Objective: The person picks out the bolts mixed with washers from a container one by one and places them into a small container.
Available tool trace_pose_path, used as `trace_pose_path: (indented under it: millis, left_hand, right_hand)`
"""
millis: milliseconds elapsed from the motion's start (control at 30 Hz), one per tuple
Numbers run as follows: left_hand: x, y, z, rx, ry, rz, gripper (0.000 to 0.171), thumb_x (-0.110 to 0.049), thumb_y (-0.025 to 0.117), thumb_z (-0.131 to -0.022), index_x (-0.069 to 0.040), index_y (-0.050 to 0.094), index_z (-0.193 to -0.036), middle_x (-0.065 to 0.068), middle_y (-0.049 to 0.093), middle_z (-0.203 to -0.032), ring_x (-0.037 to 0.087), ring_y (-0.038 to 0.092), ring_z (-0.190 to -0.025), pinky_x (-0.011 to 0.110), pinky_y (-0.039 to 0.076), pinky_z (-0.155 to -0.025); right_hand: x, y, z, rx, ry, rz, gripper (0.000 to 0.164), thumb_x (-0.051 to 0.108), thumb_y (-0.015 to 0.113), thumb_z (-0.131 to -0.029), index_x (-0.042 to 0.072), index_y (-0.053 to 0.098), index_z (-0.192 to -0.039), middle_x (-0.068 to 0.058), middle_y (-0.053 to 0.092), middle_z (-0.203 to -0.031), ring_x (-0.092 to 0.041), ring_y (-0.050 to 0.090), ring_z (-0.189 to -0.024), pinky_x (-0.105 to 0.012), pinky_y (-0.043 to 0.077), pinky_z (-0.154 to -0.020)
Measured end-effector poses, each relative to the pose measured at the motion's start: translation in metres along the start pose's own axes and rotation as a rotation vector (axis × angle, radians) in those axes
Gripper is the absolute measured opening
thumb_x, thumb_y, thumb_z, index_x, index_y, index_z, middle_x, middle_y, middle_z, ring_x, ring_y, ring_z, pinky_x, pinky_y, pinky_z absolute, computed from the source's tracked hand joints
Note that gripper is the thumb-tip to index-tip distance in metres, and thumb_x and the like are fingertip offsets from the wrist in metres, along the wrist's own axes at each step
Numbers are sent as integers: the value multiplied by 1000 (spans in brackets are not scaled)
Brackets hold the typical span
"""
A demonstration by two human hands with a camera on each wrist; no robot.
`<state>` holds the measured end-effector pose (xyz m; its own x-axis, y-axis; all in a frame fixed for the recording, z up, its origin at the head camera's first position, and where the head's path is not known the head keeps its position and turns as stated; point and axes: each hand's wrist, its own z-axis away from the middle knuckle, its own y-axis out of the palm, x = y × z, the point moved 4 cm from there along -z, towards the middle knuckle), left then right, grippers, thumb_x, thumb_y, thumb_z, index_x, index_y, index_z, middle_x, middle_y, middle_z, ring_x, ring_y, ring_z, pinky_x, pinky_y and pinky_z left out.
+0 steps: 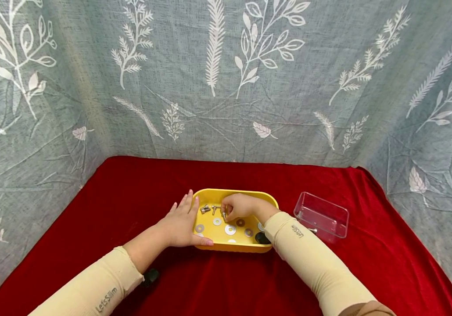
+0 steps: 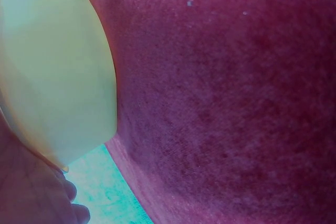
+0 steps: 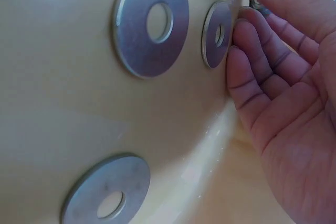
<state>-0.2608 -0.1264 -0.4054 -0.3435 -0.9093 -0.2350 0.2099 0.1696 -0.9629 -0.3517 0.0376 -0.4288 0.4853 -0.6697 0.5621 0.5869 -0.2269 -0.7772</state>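
A yellow tray (image 1: 234, 248) stands on the red cloth, with several flat washers (image 1: 230, 229) and a few metal bolts (image 1: 205, 209) inside. My right hand (image 1: 243, 205) reaches into it and pinches a bolt (image 1: 224, 215) between thumb and fingers, close to the tray floor. In the right wrist view the curled fingers (image 3: 262, 64) partly hide that bolt, while large washers (image 3: 131, 30) lie nearby. My left hand (image 1: 180, 223) rests against the tray's left end, fingers straight and thumb over the front rim. The tray's pale outer wall (image 2: 58, 66) fills the left wrist view's left side.
To the right of the tray is a clear plastic box (image 1: 324, 215), with a bolt (image 1: 313, 230) seen at its near side. Red cloth (image 1: 163, 180) covers the table. A grey-blue leaf-patterned curtain (image 1: 194, 118) hangs behind and at both sides.
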Motion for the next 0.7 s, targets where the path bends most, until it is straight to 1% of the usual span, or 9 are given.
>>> trace_pose_path:
  millis: [167, 333, 500, 600, 700]
  left_hand:
    - [0, -1, 0, 9, -3, 4, 128, -81, 54, -61, 3, 6, -145, 22, -9, -150, 34, 1, -138, 51, 10, -109]
    - [-1, -3, 1, 12, 2, 24, 127, -78, 57, -62, 4, 5, -145, 22, -11, -149, 35, 0, -138, 52, 10, -109]
    - [-1, -2, 1, 4, 5, 26, 127, -78, 57, -62, 3, 6, -145, 22, -11, -149, 35, 0, -138, 52, 10, -109]
    - [-1, -1, 1, 2, 5, 31, 127, -78, 57, -62, 4, 6, -145, 22, -10, -149, 35, 0, -138, 52, 10, -109]
    - [0, -1, 0, 3, 2, 30, 127, -78, 57, -62, 3, 6, -145, 21, -11, -150, 35, 0, -138, 52, 10, -109]
  right_hand:
    - [0, 1, -2, -2, -2, 18, 18, 10, 72, -78, 9, 59, -90, 2, 52, -69, -9, 50, -57, -20, 43, -56]
    - [0, 2, -3, -3, -10, 46, 16, 10, 71, -79, 9, 59, -89, 2, 52, -68, -9, 50, -54, -20, 42, -55]
    - [-1, 3, -1, 11, 11, -1, 15, 7, 69, -80, 9, 57, -89, 1, 53, -67, -13, 52, -50, -21, 44, -51]
    - [0, 2, -1, 8, 7, 10, 13, 7, 68, -81, 9, 58, -88, 1, 54, -68, -12, 54, -53, -21, 45, -53]
    - [1, 0, 0, -6, -15, 68, 10, 9, 68, -81, 10, 60, -87, 3, 56, -71, -9, 54, -59, -20, 45, -57]
